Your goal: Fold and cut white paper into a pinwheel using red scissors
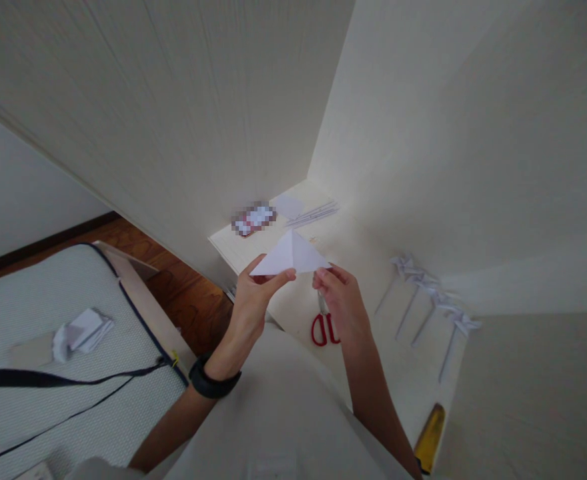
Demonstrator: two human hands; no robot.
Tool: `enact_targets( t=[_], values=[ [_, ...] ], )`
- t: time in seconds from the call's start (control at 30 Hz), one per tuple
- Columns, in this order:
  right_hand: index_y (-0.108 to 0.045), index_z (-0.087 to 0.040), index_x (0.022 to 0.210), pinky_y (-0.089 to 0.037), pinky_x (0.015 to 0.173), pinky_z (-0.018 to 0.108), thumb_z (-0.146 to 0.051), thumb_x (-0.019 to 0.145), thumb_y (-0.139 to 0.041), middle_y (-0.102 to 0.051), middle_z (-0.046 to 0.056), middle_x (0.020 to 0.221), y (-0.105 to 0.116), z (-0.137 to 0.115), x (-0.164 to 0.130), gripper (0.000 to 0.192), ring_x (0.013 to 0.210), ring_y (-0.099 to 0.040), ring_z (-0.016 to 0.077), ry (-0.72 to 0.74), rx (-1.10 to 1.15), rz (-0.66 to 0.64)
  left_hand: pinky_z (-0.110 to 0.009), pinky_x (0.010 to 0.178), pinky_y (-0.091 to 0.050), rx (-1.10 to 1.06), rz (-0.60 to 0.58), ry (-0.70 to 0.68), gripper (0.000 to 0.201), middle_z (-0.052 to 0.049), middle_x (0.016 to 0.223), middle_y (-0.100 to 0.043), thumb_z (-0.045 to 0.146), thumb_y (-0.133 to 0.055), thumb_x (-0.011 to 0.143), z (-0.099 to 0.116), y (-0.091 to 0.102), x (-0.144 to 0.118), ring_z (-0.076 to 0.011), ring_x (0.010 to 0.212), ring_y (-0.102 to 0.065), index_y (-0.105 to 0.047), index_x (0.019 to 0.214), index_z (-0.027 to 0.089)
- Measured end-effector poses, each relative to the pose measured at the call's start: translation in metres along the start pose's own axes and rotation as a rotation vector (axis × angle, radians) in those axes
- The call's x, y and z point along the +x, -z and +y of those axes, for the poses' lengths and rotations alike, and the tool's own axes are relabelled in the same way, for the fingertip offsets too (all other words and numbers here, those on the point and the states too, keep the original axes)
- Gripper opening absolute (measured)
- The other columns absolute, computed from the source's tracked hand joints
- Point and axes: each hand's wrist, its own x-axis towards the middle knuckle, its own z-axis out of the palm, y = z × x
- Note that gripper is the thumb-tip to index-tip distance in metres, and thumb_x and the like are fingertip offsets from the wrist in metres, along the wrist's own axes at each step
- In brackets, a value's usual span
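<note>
A white sheet of paper folded into a triangle (289,256) is held up over a pale desk (368,267). My left hand (254,295) pinches its lower left edge between thumb and fingers; a black band sits on that wrist. My right hand (337,301) pinches the paper's right corner. Just below my right hand, red-handled scissors (323,327) lie on the desk, partly hidden by the hand.
Several white paper pinwheels on sticks (426,303) lie on the desk's right side. A stack of paper sheets (307,211) and a blurred small object (253,219) sit at the back. A yellow tool (429,437) lies near right. A mattress (48,313) with crumpled paper and black cables is at left.
</note>
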Motion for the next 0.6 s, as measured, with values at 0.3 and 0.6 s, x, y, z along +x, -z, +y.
enact_targets(
  t=[0.3, 0.6],
  values=[
    [-0.058, -0.021, 0.06, -0.038, 0.057, 0.025, -0.043, 0.062, -0.08, -0.048, -0.005, 0.059, 0.041, -0.016, 0.013, 0.03, 0.057, -0.042, 0.0093, 0.04, 0.102, 0.06, -0.018, 0.069, -0.048, -0.07, 0.057, -0.02, 0.027, 0.003, 0.072, -0.072, 0.022, -0.088, 0.06, 0.001, 0.003, 0.003, -0.0098, 0.067, -0.062, -0.07, 0.08, 0.016],
    [-0.065, -0.019, 0.057, -0.044, 0.065, 0.029, -0.041, 0.066, -0.077, -0.063, 0.002, 0.064, -0.011, 0.005, -0.005, 0.027, 0.066, -0.055, 0.0152, -0.018, -0.022, -0.151, -0.022, 0.067, -0.05, -0.119, -0.054, 0.05, 0.029, 0.001, 0.076, -0.074, 0.022, -0.086, 0.062, -0.003, -0.001, -0.002, -0.0128, 0.068, -0.064, -0.072, 0.086, 0.015]
  ],
)
